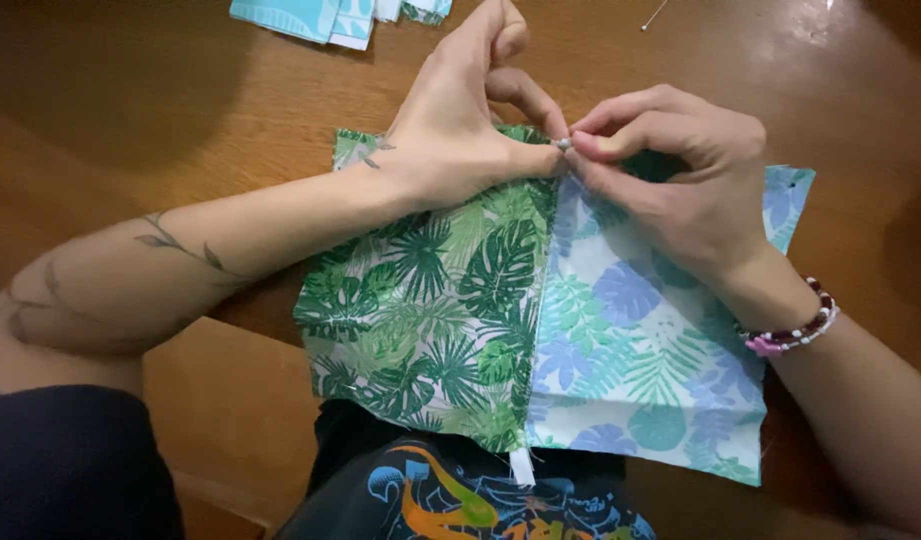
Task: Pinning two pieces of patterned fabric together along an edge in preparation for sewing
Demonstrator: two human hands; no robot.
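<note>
Nearest the camera, two leaf-printed cotton squares, green [430,310] and blue [645,360], lie on the brown wooden desk [180,110], their seam running away from the person. At its far end, right hand [680,180] fingers pinch a white-headed pin [563,144]; left hand [460,130] presses beside it.

Left forearm [180,262]: bare, marked with fine line tattoos of leafy vine stems; a small leaf sprig sits at the wrist. Right wrist: beaded bracelet [795,330], dark red and white beads, pink section. Torso: dark shirt [460,495] with blue and orange graphic print.
</note>
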